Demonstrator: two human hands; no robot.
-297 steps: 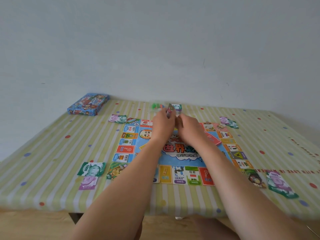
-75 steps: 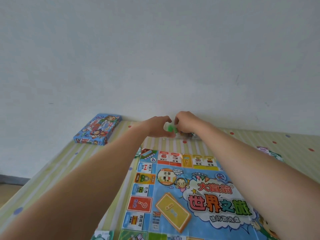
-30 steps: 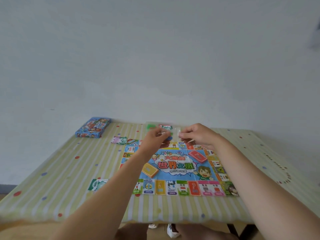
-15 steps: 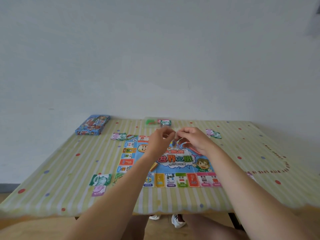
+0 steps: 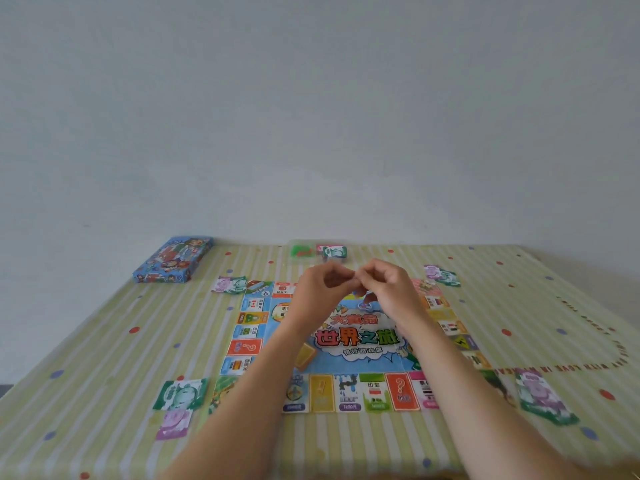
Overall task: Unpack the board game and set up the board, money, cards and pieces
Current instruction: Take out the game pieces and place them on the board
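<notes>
The colourful game board lies flat in the middle of the striped table. My left hand and my right hand are held together just above the board's far half, fingertips meeting and pinching a small item that is too small and blurred to identify. A yellow card deck lies on the board beside my left forearm. Money piles sit at the corners: far left, far right, near left, near right.
The blue game box lies at the far left by the wall. Past the board's far edge is a clear packet with green pieces, with a stack of notes beside it. A purple note lies near the front edge.
Both hands came back from the far edge of the table to above the board and stay joined. The view has dropped slightly, showing more of the near table.
</notes>
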